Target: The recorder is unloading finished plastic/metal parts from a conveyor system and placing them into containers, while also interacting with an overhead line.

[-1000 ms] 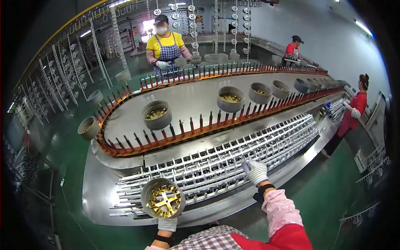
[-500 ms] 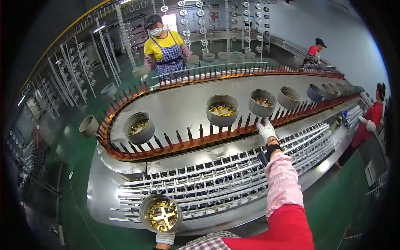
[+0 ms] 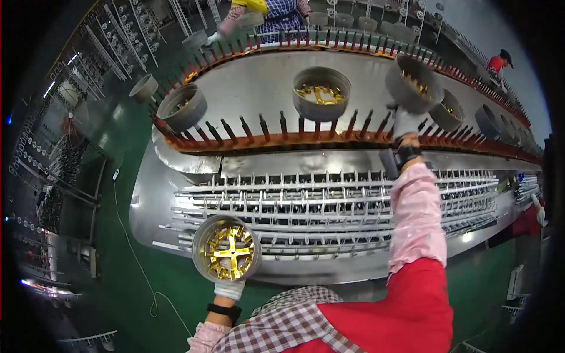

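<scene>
My gloved left hand (image 3: 229,288) supports a grey round pot (image 3: 200,250) from below, close to my body. Inside that pot sits a gold cross-shaped piece (image 3: 234,252) ringed by several small gold prongs. At the conveyor, my gloved right hand (image 3: 406,122) is at the underside of another grey pot (image 3: 419,99), which is tilted and blurred and has gold pieces inside. Its fingers are partly hidden by the pot, and they appear to grip its base. A further grey pot with gold pieces (image 3: 321,109) stands on the line to the left of it.
Dark-tipped upright pins (image 3: 263,126) edge the looping conveyor. Rows of silver racks (image 3: 294,215) lie on the metal bench in front. Another pot (image 3: 182,112) stands at the left bend. Across the line is a co-worker in a checked apron (image 3: 282,17); others stand at the right.
The view has tipped downward. My right hand has come up against a pot on the line, and that pot is now tilted. The left hand still holds its pot.
</scene>
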The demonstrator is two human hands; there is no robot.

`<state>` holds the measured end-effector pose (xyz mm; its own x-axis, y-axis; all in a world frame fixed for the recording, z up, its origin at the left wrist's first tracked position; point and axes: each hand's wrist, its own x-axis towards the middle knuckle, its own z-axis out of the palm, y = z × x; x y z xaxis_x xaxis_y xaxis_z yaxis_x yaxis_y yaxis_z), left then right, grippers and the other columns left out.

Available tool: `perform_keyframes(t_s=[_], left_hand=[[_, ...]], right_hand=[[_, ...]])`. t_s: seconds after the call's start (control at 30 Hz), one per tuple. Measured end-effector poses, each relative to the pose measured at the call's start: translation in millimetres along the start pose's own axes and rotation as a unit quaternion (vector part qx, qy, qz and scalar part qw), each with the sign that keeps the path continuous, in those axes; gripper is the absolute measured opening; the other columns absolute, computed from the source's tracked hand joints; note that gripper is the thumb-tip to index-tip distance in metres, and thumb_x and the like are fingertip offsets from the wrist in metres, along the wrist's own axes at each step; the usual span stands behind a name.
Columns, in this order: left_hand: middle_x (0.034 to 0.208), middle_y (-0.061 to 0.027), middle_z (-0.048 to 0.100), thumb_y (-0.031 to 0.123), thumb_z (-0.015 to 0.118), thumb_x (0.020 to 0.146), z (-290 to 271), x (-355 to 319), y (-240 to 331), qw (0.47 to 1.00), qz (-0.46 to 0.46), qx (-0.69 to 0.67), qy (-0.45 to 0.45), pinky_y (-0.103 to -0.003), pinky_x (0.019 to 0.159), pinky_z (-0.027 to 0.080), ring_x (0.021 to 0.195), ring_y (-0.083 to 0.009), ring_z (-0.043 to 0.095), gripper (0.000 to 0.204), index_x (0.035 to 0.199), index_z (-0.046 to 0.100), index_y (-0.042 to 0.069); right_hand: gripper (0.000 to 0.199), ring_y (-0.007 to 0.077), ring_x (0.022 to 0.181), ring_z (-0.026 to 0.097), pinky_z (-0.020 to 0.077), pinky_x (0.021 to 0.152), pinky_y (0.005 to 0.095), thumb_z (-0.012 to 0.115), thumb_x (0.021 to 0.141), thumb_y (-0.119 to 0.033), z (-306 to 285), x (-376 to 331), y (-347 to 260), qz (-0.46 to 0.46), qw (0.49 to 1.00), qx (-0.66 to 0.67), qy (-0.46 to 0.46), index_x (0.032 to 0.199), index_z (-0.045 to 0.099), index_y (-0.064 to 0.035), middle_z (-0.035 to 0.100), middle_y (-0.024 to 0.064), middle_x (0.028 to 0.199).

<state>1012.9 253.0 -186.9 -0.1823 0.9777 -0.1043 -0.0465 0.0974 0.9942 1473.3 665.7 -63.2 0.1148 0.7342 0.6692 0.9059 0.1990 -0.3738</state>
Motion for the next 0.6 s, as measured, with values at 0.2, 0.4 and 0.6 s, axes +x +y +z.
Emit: perform_keyframes(t_s=[0.2,0.4,0.6], left_hand=[[0.133,-0.0109,0.042,0.024,0.041,0.093,1,13,-5,0.97,0.027,0.24,0.001,-0.041,0.102,0.034,0.119,-0.0261,0.042,0.043,0.131,0.035,0.007],[0.125,-0.01,0.05,0.021,0.043,0.09,13,16,25,0.899,0.093,0.429,-0.01,-0.037,0.1,0.036,0.115,-0.0257,0.046,0.036,0.123,0.045,0.007],[0.105,-0.0089,0.062,0.024,0.042,0.086,16,14,33,0.792,0.143,0.593,0.027,-0.039,0.088,0.041,0.102,-0.0255,0.054,0.028,0.105,0.059,0.012]], right_hand=[[0.014,0.0228,0.077,0.063,0.0467,0.07,0.0336,0.051,0.077,-0.006,-122,-34,-90,-0.171,0.947,-0.258,-0.084,0.087,0.06,-0.0091,0.063,0.0083,0.082],[0.017,0.0209,0.066,0.056,0.0455,0.065,0.0344,0.048,0.075,0.002,-158,-209,-139,-0.24,0.952,0.176,-0.07,0.08,0.06,-0.0077,0.06,0.0058,0.073],[0.017,0.0221,0.069,0.057,0.0459,0.066,0.0346,0.047,0.077,0.002,-118,-317,-147,-0.058,0.961,0.182,-0.202,0.086,0.059,-0.0068,0.061,0.0071,0.076]])
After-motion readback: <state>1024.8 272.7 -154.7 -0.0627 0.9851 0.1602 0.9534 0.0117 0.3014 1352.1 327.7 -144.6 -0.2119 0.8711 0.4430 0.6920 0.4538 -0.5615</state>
